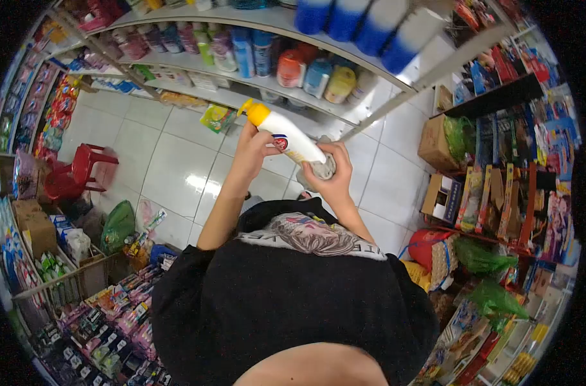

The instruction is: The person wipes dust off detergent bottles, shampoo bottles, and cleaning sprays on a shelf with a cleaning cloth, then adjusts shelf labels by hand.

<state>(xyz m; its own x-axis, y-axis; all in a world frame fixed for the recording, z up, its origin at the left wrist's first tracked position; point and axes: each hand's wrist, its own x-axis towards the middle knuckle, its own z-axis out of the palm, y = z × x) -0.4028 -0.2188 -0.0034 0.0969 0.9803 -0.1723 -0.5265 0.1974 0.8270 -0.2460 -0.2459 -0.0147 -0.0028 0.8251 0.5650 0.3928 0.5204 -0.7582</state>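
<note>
Between the shop shelves, over the tiled floor (171, 161), I'm holding a white bottle (292, 138) w/ a yellow cap (257, 114) out in front of me, apart from any shelf. My left hand (251, 145) is wrapping round the upper part just below the cap, fingers closed tight on it. The bottle is tilting cap-end toward the shelf (254, 80) that's carrying rows of other bottles. My right hand (337, 183) is closing round a grey cloth (322, 168) and pressing it against the btm end of the bottle. The cloth is bunched over the base, so I can't tell how much of the base it's covering.

Progress, as I'm judging it: the bottle is off the shelf and in both hands, and the wiping is going on at the btm end. The mid section w/ the red-and-blue label is bare of cloth, and the cloth isn't touching the cap end either, so approx early-to-mid on this one bottle. Whether the body is already clean I can't tell; no dust or marks are showing at this res. Left, by my guess: rest of the body + cap, then getting it onto a shelf.

Around me, blue-and-white bottles (370, 26) are showing at the top edge of view. A red plastic chair (81, 170) is standing on the floor to my left, and cardboard boxes (434, 141) are sitting by the racks on my right.
</note>
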